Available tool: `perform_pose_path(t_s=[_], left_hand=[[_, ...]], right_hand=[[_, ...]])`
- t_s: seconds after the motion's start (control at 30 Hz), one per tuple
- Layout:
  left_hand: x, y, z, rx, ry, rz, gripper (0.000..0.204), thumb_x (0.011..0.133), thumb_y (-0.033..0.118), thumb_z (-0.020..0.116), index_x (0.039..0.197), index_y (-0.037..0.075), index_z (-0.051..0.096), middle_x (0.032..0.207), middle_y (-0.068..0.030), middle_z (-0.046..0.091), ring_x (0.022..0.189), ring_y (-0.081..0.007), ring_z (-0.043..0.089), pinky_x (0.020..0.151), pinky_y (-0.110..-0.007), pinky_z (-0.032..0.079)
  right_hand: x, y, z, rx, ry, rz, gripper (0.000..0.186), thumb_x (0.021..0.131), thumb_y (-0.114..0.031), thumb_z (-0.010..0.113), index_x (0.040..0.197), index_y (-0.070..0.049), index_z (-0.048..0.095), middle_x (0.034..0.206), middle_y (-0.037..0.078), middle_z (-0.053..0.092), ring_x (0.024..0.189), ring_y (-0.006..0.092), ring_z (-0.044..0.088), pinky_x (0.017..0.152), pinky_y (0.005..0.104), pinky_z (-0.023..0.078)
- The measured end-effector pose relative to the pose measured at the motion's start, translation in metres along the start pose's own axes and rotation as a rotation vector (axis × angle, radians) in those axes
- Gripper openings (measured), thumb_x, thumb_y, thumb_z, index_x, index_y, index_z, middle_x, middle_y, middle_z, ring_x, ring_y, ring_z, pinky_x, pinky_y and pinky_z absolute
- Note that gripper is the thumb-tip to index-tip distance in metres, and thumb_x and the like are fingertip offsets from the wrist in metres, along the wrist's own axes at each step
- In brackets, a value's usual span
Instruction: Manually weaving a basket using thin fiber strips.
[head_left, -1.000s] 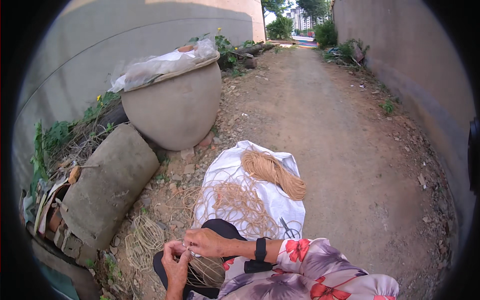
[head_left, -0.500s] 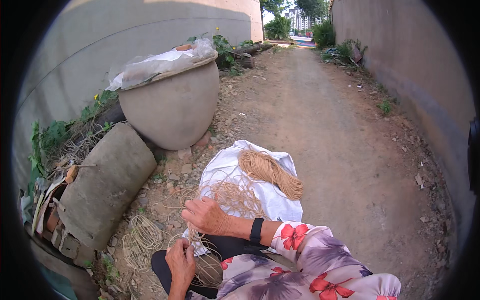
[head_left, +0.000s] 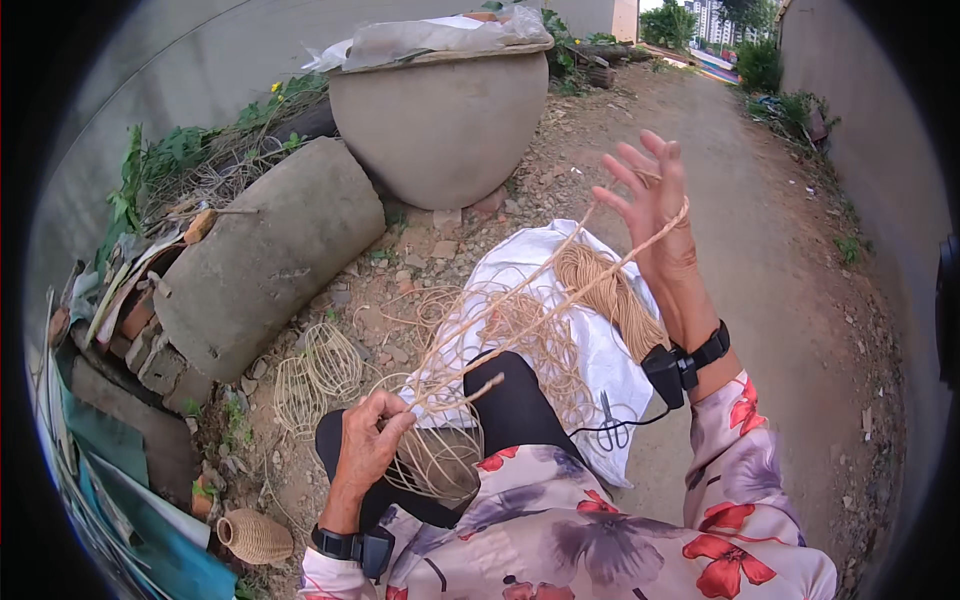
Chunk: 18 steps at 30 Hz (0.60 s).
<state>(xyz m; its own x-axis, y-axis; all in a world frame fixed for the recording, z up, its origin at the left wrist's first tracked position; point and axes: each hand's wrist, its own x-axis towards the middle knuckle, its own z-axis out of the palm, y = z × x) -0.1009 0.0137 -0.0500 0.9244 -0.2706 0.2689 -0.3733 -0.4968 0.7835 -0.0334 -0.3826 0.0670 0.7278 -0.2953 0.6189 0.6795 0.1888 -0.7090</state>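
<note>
My left hand (head_left: 368, 445) is closed at the left knee, pinching tan cord above an open cage-like frame (head_left: 440, 470) of thin pale strands in my lap. From there the twisted cord (head_left: 545, 305) runs taut up to my right hand (head_left: 658, 215). It loops round that hand, whose fingers are raised and spread. A tangle of loose cord (head_left: 530, 335) lies on a white sack (head_left: 500, 255) in front of my knees. Beside it rest a thick skein of cord (head_left: 610, 295) and dark scissors (head_left: 610, 425). What the left fingertips grip at the frame is partly hidden.
More pale cage-like frames (head_left: 325, 370) lie on the stony ground at left, with a small woven vase (head_left: 255, 537) nearer me. Farther off stand a toppled concrete cylinder (head_left: 275, 260) and a big covered clay vat (head_left: 440, 130). A dirt path (head_left: 720, 150) runs between walls.
My right hand has risen far up and to the right from beside the left, its fingers opening with cord stretched round it. The view has tilted down and swung left.
</note>
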Motion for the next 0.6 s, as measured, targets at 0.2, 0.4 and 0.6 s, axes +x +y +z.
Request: perform_pose_path(t_s=[0.2, 0.4, 0.6], left_hand=[[-0.001, -0.021, 0.002, -0.129, -0.076, -0.196, 0.013, 0.081, 0.009, 0.072, 0.086, 0.000, 0.063, 0.075, -0.0059, 0.065, 0.067, -0.0144, 0.060, 0.062, -0.030, 0.048], [0.007, -0.020, -0.001, -0.064, -0.266, -0.095, 0.016, 0.087, 0.016, 0.059, 0.094, 0.001, 0.064, 0.080, -0.0086, 0.065, 0.074, -0.0195, 0.063, 0.069, -0.032, 0.048], [0.008, -0.015, -0.002, -0.079, -0.266, -0.062, 0.018, 0.086, 0.012, 0.051, 0.093, -0.001, 0.062, 0.081, -0.0112, 0.064, 0.075, -0.0231, 0.063, 0.071, -0.033, 0.048]], right_hand=[[0.008, 0.009, -0.172, -1.741, 0.272, 0.159, 0.068, 0.079, -0.037, 0.075, 0.133, -0.003, 0.052, 0.125, 0.023, 0.059, 0.116, 0.0362, 0.058, 0.097, 0.0407, 0.047], [-0.112, 0.083, -0.088, -1.154, -0.610, 0.237, 0.046, 0.080, -0.015, 0.070, 0.124, -0.005, 0.059, 0.111, 0.019, 0.063, 0.099, 0.0365, 0.063, 0.087, 0.0433, 0.049], [-0.169, 0.100, 0.089, -0.756, -0.891, -0.226, 0.036, 0.086, -0.018, 0.065, 0.119, -0.005, 0.059, 0.112, 0.013, 0.062, 0.107, 0.0288, 0.057, 0.096, 0.0432, 0.039]])
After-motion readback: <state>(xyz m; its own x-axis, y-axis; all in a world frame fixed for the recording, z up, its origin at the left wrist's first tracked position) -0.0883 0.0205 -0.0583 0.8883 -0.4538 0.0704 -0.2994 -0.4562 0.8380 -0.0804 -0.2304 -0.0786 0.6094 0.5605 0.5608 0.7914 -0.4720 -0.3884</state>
